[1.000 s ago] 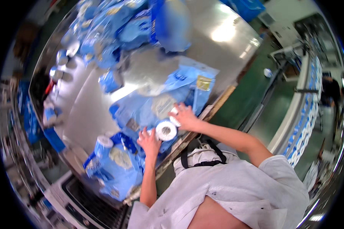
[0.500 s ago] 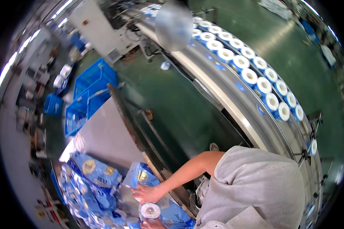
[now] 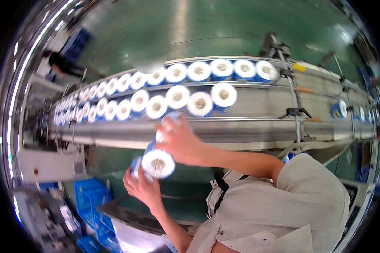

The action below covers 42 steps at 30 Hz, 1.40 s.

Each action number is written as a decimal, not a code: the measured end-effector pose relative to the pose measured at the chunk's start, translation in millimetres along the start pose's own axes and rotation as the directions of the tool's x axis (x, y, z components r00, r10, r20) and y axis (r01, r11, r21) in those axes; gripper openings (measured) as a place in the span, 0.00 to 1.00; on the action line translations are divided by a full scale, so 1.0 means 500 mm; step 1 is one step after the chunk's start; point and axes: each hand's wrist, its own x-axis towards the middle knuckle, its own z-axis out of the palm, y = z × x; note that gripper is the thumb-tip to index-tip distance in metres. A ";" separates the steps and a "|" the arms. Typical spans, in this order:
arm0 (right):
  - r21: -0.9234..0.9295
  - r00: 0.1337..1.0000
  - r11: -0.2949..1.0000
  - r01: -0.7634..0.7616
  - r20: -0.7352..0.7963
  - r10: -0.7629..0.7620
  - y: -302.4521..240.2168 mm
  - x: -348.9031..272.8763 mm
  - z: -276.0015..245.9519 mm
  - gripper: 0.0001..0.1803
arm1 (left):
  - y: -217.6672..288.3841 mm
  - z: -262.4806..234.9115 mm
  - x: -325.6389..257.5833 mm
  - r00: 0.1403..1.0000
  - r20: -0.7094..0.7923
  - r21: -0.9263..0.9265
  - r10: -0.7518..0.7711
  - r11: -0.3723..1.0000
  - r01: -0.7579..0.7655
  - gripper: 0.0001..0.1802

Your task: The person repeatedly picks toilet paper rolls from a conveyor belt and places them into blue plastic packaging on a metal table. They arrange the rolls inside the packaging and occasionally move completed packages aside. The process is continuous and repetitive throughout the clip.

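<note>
Between my hands is a white paper roll point(image 3: 158, 164) in a blue wrapper, its round end facing up. My left hand point(image 3: 142, 188) grips it from the near left side, and part of another blue-wrapped piece shows by the fingers. My right hand point(image 3: 182, 142) is closed over the far side, with white and blue roll parts partly hidden beneath the fingers. The hands are over the near edge of a conveyor point(image 3: 257, 101). Just beyond them, two rows of similar upright rolls point(image 3: 199, 103) stand in guided lanes.
Metal guide rails point(image 3: 249, 119) and a crossbar with clamps point(image 3: 294, 92) span the belt. Farther right, a few rolls point(image 3: 338, 109) stand on it. Blue crates point(image 3: 90, 198) are at lower left beside a pale table point(image 3: 135, 236). A person point(image 3: 63, 63) is at the far left.
My view has turned from the table of blue packages to the conveyor. Both hands have come up off the table and now hold rolls beside the belt.
</note>
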 end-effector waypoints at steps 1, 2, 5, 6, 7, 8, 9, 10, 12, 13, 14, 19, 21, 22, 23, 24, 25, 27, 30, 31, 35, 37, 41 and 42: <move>-0.047 0.991 0.989 -0.137 -0.004 0.137 0.053 -0.015 -0.054 0.22 | 0.064 0.009 0.069 0.993 -0.008 -0.061 0.114 0.992 -0.114 0.30; -0.106 0.970 0.964 -0.244 -0.032 0.242 0.097 -0.039 -0.103 0.24 | 0.123 0.014 0.122 0.978 0.005 -0.096 0.208 0.974 -0.207 0.32; -0.164 0.863 0.849 -0.501 -0.166 0.477 0.182 -0.134 -0.230 0.29 | 0.300 0.032 0.224 0.873 -0.020 -0.256 0.487 0.842 -0.475 0.35; -0.197 0.829 0.807 -0.557 -0.202 0.522 0.198 -0.154 -0.256 0.29 | 0.342 0.041 0.242 0.838 -0.040 -0.268 0.544 0.802 -0.534 0.36; -0.230 0.789 0.756 -0.613 -0.232 0.569 0.210 -0.178 -0.276 0.29 | 0.385 0.050 0.254 0.804 -0.062 -0.308 0.592 0.755 -0.579 0.35; -0.256 0.754 0.710 -0.656 -0.258 0.604 0.220 -0.199 -0.291 0.29 | 0.421 0.056 0.260 0.776 -0.068 -0.340 0.627 0.717 -0.609 0.35; -0.261 0.733 0.685 -0.680 -0.278 0.621 0.233 -0.219 -0.304 0.30 | 0.451 0.061 0.263 0.750 -0.074 -0.368 0.657 0.681 -0.633 0.34; -0.260 0.717 0.669 -0.696 -0.294 0.632 0.245 -0.235 -0.316 0.30 | 0.476 0.059 0.263 0.734 -0.086 -0.374 0.673 0.662 -0.650 0.34; -0.285 0.686 0.624 -0.728 -0.331 0.649 0.252 -0.255 -0.327 0.30 | 0.512 0.060 0.265 0.706 -0.119 -0.383 0.698 0.624 -0.681 0.34; -0.283 0.681 0.620 -0.732 -0.329 0.654 0.252 -0.258 -0.328 0.30 | 0.515 0.063 0.266 0.700 -0.109 -0.381 0.705 0.621 -0.685 0.33; -0.282 0.679 0.618 -0.734 -0.325 0.658 0.252 -0.259 -0.326 0.30 | 0.515 0.066 0.266 0.696 -0.098 -0.377 0.711 0.621 -0.687 0.33; -0.253 0.690 0.642 -0.723 -0.265 0.673 0.249 -0.236 -0.297 0.28 | 0.476 0.067 0.269 0.717 -0.025 -0.356 0.697 0.663 -0.658 0.33; -0.265 0.710 0.659 -0.704 -0.240 0.662 0.246 -0.222 -0.286 0.28 | 0.454 0.069 0.269 0.730 -0.010 -0.346 0.683 0.682 -0.644 0.33; -0.257 0.720 0.672 -0.694 -0.234 0.654 0.243 -0.215 -0.280 0.28 | 0.444 0.068 0.267 0.743 -0.015 -0.345 0.670 0.693 -0.632 0.33; -0.250 0.729 0.685 -0.684 -0.227 0.645 0.242 -0.209 -0.277 0.28 | 0.436 0.066 0.266 0.755 -0.020 -0.344 0.655 0.705 -0.620 0.33; -0.242 0.739 0.698 -0.674 -0.220 0.637 0.239 -0.204 -0.273 0.28 | 0.429 0.065 0.265 0.768 -0.024 -0.343 0.640 0.716 -0.608 0.32; -0.246 0.748 0.707 -0.664 -0.219 0.627 0.236 -0.199 -0.272 0.28 | 0.422 0.063 0.264 0.771 -0.024 -0.345 0.636 0.719 -0.604 0.32; -0.253 0.764 0.721 -0.645 -0.216 0.607 0.232 -0.192 -0.273 0.28 | 0.411 0.061 0.265 0.776 -0.025 -0.348 0.631 0.722 -0.598 0.32; -0.256 0.780 0.736 -0.626 -0.204 0.592 0.223 -0.181 -0.268 0.29 | 0.394 0.055 0.262 0.789 0.002 -0.360 0.614 0.737 -0.572 0.34; -0.255 0.781 0.738 -0.624 -0.204 0.590 0.221 -0.179 -0.268 0.29 | 0.390 0.055 0.261 0.790 0.012 -0.369 0.614 0.737 -0.567 0.34; -0.257 0.777 0.734 -0.629 -0.189 0.600 0.209 -0.174 -0.270 0.29 | 0.380 0.051 0.255 0.801 0.021 -0.374 0.598 0.748 -0.549 0.34; -0.255 0.776 0.733 -0.631 -0.189 0.602 0.206 -0.176 -0.271 0.28 | 0.379 0.052 0.254 0.800 0.027 -0.378 0.599 0.747 -0.547 0.34; -0.257 0.778 0.734 -0.629 -0.183 0.601 0.213 -0.187 -0.270 0.28 | 0.390 0.059 0.246 0.803 0.006 -0.352 0.596 0.753 -0.556 0.33; -0.250 0.778 0.737 -0.628 -0.181 0.602 0.217 -0.192 -0.268 0.28 | 0.395 0.061 0.243 0.805 0.012 -0.350 0.593 0.757 -0.552 0.33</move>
